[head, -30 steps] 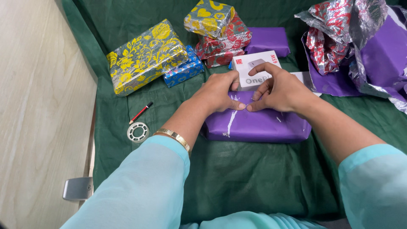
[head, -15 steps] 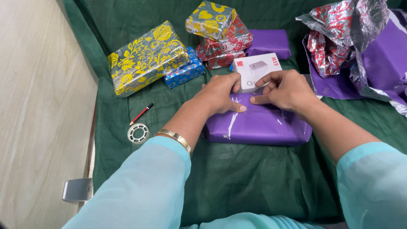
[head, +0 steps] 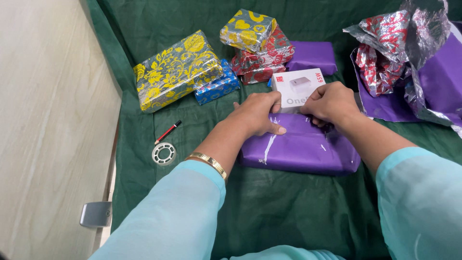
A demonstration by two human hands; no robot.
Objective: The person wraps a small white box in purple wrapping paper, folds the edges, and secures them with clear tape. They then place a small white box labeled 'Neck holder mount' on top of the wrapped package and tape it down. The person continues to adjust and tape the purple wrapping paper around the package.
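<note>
Both hands press on the purple wrapped parcel [head: 301,149] lying mid-desk on green cloth [head: 269,207], with bare cloth open toward the person and wrapped boxes crowding the far edge. Left hand [head: 257,115] rests curled, its grip holding nothing; right hand [head: 329,103] pinches the parcel's top fold. Glossy purple paper, rectangular, shows white tape streaks; a white carton [head: 296,89] touches its far side.

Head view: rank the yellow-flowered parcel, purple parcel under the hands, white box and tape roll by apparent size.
1. purple parcel and yellow-flowered parcel: look alike, the purple one sits nearer
2. white box
3. tape roll
</note>
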